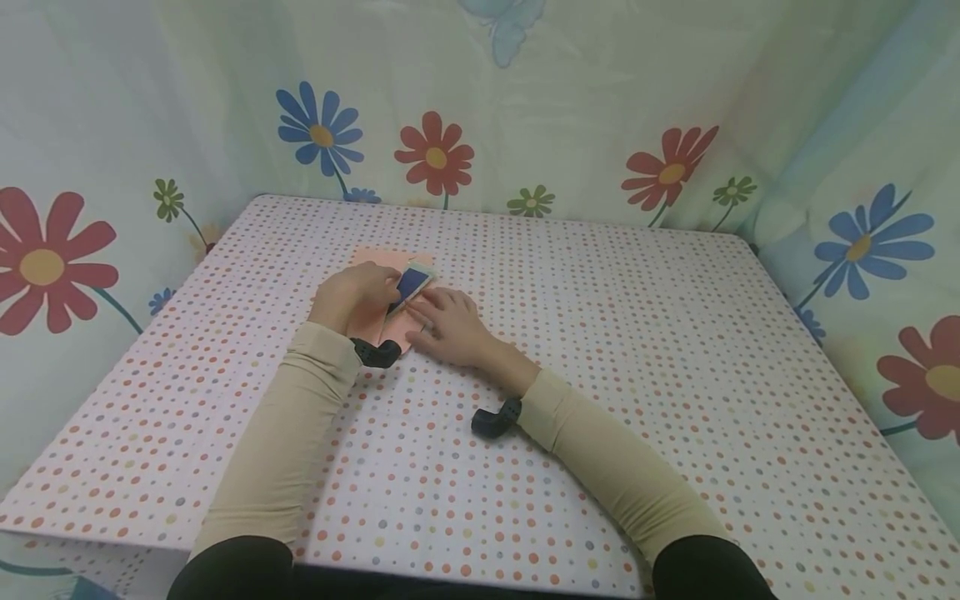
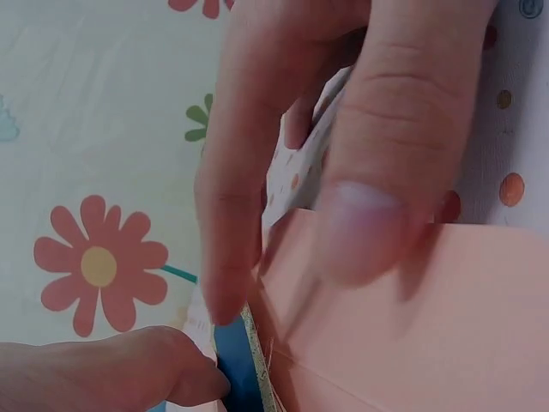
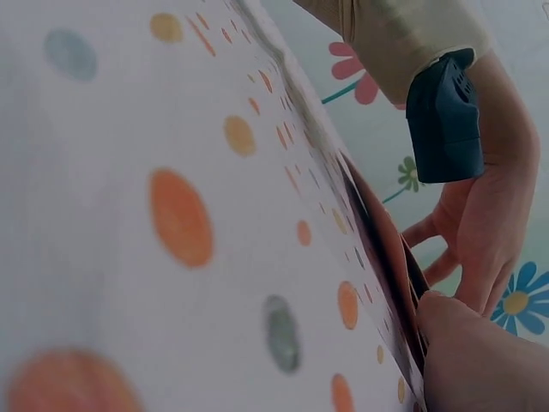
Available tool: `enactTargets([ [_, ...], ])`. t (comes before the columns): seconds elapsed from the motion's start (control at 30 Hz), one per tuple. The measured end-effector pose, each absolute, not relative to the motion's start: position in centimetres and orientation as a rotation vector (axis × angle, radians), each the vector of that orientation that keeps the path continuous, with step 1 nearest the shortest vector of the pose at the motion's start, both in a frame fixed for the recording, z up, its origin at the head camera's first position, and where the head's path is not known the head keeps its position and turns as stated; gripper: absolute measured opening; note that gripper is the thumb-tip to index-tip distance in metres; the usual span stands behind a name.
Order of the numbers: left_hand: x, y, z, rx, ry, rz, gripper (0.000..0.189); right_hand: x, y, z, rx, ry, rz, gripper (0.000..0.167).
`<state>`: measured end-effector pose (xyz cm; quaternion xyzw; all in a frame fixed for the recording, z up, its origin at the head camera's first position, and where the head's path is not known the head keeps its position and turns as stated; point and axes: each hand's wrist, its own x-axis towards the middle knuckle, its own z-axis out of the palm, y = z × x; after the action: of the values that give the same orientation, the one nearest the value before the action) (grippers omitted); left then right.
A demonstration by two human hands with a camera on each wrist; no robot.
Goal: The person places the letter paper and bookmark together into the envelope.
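Note:
A pink paper piece [image 1: 401,332], perhaps an envelope, lies flat on the table. Slanting across it is a small card [image 1: 412,282] with a dark blue middle and a pale border. My left hand [image 1: 352,292] hovers over the paper from the left. In the left wrist view its forefinger tip meets the top of the blue card [image 2: 238,360], while the thumb stands apart above the pink paper [image 2: 463,318]. From the right, my right hand [image 1: 453,329] rests with extended fingers along the card and paper edge. The right wrist view shows its thumb [image 3: 480,365] against that edge.
The table [image 1: 600,375] wears a white cloth with coloured dots. Behind and beside it hangs a curtain [image 1: 570,108] printed with flowers. Black wrist cameras [image 1: 377,354] jut inward from both sleeves.

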<state>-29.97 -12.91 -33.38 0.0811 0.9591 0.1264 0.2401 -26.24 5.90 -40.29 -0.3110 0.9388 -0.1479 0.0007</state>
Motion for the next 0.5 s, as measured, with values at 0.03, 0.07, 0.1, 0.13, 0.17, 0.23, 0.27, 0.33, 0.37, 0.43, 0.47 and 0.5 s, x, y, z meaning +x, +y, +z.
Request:
enactTargets([
  [0.03, -30.0, -13.0, -33.4, 0.232, 2.627, 0.344, 0.054, -26.2, 5.9, -40.2, -0.975, 2.944, -0.479, 0.058],
  [0.07, -30.0, -13.0, -33.4, 0.231, 2.63, 0.341, 0.054, -26.2, 5.8, -40.1, -0.973, 2.943, -0.477, 0.059],
  [0.1, -30.1, -13.1, -33.5, 0.234, 2.632, 0.333, 0.054, -26.2, 5.8, -40.1, -0.966, 2.938, -0.479, 0.059],
  [0.13, -30.1, -13.1, -33.5, 0.236, 2.628, 0.33, 0.054, -26.2, 5.8, -40.0, -0.956, 2.93, -0.492, 0.06],
  [0.17, -30.1, -13.0, -33.6, 0.245, 2.629, 0.323, 0.054, -26.2, 5.8, -40.0, -0.946, 2.926, -0.495, 0.061],
  [0.23, -30.1, -13.0, -33.7, 0.263, 2.63, 0.317, 0.054, -26.4, 5.9, -40.0, -0.918, 2.916, -0.503, 0.062],
  [0.27, -30.1, -13.0, -33.7, 0.264, 2.631, 0.318, 0.053, -26.5, 5.9, -40.0, -0.898, 2.912, -0.5, 0.063],
  [0.33, -30.0, -12.9, -33.6, 0.268, 2.628, 0.334, 0.053, -26.8, 5.9, -40.0, -0.867, 2.909, -0.508, 0.064],
  [0.37, -29.9, -12.9, -33.5, 0.269, 2.634, 0.336, 0.053, -27.0, 5.9, -40.0, -0.853, 2.908, -0.498, 0.064],
  [0.43, -29.8, -12.9, -33.3, 0.252, 2.636, 0.341, 0.053, -27.4, 5.9, -39.9, -0.839, 2.904, -0.472, 0.064],
  [0.47, -29.7, -13.0, -33.2, 0.24, 2.639, 0.345, 0.053, -27.6, 5.8, -39.8, -0.841, 2.901, -0.454, 0.063],
  [0.5, -29.7, -13.0, -33.1, 0.231, 2.644, 0.34, 0.053, -27.8, 5.8, -39.8, -0.848, 2.899, -0.437, 0.063],
])
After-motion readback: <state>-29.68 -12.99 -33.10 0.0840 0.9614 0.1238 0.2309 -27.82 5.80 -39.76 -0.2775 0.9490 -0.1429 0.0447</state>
